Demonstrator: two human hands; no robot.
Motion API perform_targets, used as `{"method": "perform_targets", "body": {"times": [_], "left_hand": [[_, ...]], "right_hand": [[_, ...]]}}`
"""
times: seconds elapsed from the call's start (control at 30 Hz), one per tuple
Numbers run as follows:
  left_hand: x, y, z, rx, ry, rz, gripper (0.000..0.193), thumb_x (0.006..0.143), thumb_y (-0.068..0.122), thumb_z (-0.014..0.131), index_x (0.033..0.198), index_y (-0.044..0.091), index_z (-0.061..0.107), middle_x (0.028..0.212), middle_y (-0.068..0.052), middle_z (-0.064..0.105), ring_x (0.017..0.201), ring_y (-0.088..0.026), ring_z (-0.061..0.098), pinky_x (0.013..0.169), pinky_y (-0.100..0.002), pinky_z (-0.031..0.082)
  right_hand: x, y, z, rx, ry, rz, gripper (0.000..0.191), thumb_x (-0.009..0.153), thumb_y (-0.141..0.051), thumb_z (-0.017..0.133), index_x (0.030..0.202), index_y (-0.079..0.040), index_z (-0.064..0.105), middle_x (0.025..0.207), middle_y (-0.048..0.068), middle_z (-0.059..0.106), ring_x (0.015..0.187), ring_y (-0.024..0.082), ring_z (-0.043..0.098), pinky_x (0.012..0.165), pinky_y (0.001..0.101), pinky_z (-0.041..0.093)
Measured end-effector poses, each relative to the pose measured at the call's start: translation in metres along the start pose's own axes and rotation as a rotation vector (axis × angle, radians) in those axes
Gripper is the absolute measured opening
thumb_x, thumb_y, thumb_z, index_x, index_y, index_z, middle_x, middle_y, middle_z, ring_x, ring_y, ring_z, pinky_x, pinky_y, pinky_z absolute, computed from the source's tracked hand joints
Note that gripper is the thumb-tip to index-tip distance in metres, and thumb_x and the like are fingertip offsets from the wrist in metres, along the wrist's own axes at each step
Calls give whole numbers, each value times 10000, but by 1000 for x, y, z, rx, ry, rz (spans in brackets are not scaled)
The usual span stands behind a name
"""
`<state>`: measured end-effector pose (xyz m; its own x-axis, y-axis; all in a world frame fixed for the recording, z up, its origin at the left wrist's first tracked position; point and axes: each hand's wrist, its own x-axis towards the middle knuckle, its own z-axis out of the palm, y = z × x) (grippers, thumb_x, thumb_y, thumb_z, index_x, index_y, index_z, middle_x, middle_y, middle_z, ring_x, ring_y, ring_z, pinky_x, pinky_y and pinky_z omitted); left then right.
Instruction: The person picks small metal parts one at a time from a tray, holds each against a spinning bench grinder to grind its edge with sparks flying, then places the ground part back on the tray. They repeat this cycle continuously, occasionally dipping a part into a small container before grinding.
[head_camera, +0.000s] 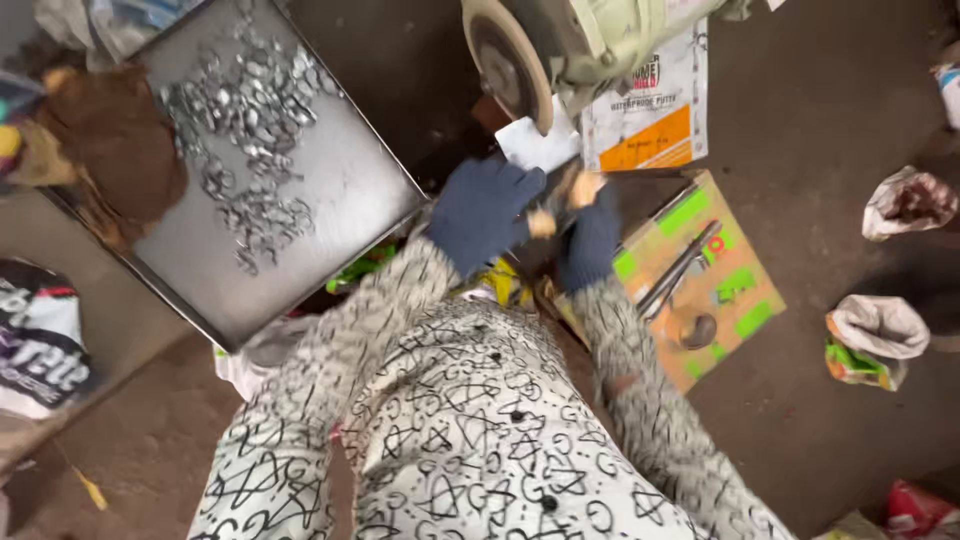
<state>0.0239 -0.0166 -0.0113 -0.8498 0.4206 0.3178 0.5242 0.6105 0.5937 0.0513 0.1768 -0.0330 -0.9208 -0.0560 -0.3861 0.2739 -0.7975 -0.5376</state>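
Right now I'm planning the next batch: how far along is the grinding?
Many small shiny metal pieces lie on the steel tray, whether finished or waiting cannot be told. In hand: the gloved left hand and right hand meet below the grinding wheel; what they hold is hidden.

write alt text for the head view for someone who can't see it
Two hands in dark blue gloves, left hand and right hand, meet just below a round grinding wheel. A flat metal tray of small shiny metal pieces lies to the left.
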Motion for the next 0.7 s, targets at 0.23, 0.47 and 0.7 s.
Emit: {"method": "perform_targets", "body": {"times": [0.23, 0.47, 0.7], "left_hand": [[-86, -116, -52, 705, 399, -570, 448, 838, 322, 726, 1209, 79, 657, 1068, -193, 660, 982, -403, 605, 830, -530, 443], [-136, -161, -49, 514, 3, -600, 327, 938, 253, 721, 1236, 138, 653, 1151, -167, 647, 1148, -411, 567, 1027, -545, 401], [-112, -113, -37, 188, 66, -337, 401, 901, 141, 644, 1302, 130, 657, 1203, -108, 675, 1162, -319, 594, 1047, -496, 425]], "right_hand": [[-78, 66, -10, 18, 169, 426, 380, 1014, -444, 636, 1107, -75, 636, 770, 0, 581, 677, 154, 584, 594, 310, 481], [-77, 82, -4, -314, -7, 188, 405, 1017, -388, 666, 1144, -5, 628, 840, -2, 581, 763, 127, 551, 732, 312, 499], [-54, 86, 28, -1237, -18, 9, 313, 983, -269, 692, 1114, 14, 725, 836, 2, 710, 742, 84, 679, 660, 256, 539]]}}
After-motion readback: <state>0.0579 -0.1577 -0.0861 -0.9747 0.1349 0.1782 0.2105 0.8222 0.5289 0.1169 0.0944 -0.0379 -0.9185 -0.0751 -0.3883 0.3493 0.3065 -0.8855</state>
